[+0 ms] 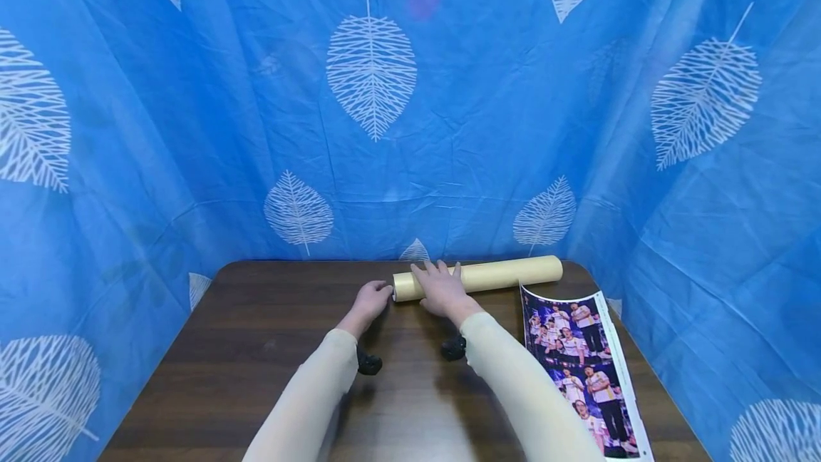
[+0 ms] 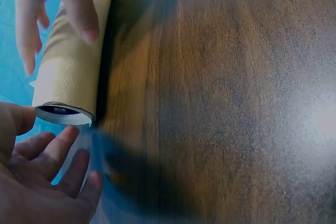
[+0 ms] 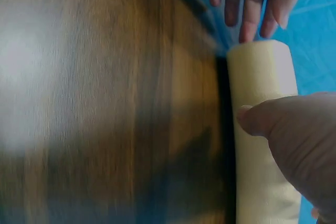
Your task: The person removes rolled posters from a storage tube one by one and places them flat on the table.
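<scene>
A long cream-coloured cardboard tube (image 1: 513, 274) lies across the far part of the table. My right hand (image 1: 442, 292) lies over the tube near its left end, fingers spread and thumb on the near side. At the tube's open left end is my left hand (image 1: 372, 299), its fingers fairly straight. In the left wrist view, the thumb and a fingertip of that left hand (image 2: 47, 166) come up to the rim. A white edge and something dark show inside the opening (image 2: 63, 113); what it is cannot be made out.
A printed poster (image 1: 577, 362) with group photos lies along the right side of the dark wooden table (image 1: 269, 348), its far left corner curling up near the tube. Blue cloth (image 1: 449, 127) with white leaf prints hangs behind and at both sides.
</scene>
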Tool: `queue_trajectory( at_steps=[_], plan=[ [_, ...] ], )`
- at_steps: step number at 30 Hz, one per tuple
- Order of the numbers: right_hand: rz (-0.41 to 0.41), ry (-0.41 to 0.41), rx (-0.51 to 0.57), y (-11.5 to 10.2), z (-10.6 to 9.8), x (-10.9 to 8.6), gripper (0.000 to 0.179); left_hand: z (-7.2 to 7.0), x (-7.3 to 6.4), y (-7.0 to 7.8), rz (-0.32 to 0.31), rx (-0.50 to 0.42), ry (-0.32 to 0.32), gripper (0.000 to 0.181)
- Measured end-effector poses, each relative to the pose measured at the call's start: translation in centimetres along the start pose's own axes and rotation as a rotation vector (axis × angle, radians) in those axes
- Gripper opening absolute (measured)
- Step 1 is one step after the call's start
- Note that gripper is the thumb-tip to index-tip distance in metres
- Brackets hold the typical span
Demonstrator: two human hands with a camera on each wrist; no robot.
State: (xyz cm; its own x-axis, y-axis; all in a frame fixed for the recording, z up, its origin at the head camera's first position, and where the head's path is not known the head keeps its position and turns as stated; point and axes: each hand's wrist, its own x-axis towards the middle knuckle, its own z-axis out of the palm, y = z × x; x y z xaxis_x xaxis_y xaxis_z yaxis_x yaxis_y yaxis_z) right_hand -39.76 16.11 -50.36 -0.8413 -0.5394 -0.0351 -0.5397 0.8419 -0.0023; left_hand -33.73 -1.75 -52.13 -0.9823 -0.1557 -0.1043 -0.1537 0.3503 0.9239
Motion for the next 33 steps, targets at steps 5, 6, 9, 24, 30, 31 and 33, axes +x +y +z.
queue_trajectory(
  at_steps=[5, 6, 9, 24, 30, 31, 33],
  plan=[
    [-0.024, 0.039, -0.041, -1.8, 0.3, 0.9, 0.073, 0.1, 0.3, -0.1, 0.005, 0.002, -0.013, 0.038],
    [-0.028, 0.049, -0.054, -2.1, 0.3, 1.0, 0.070, 0.0, 0.3, -0.2, 0.006, 0.006, -0.014, 0.037],
    [-0.036, 0.076, -0.076, -2.9, 0.2, 1.2, 0.063, 0.0, 0.4, -0.2, 0.003, -0.002, -0.024, 0.034],
    [0.094, 0.029, 0.034, -3.4, 0.4, 2.1, 0.066, 0.4, 1.1, 0.2, 0.018, 0.012, -0.018, 0.030],
    [0.087, 0.025, 0.016, -3.3, 0.6, 2.3, 0.071, 0.7, 1.4, 0.2, -0.010, -0.011, -0.019, 0.031],
    [0.082, 0.026, 0.011, -3.4, 0.7, 2.3, 0.070, 0.8, 1.5, 0.1, -0.012, -0.012, -0.018, 0.030],
    [0.071, 0.037, 0.007, -3.4, 0.8, 2.2, 0.069, 0.8, 1.6, 0.0, -0.021, -0.018, -0.019, 0.031]
  ],
)
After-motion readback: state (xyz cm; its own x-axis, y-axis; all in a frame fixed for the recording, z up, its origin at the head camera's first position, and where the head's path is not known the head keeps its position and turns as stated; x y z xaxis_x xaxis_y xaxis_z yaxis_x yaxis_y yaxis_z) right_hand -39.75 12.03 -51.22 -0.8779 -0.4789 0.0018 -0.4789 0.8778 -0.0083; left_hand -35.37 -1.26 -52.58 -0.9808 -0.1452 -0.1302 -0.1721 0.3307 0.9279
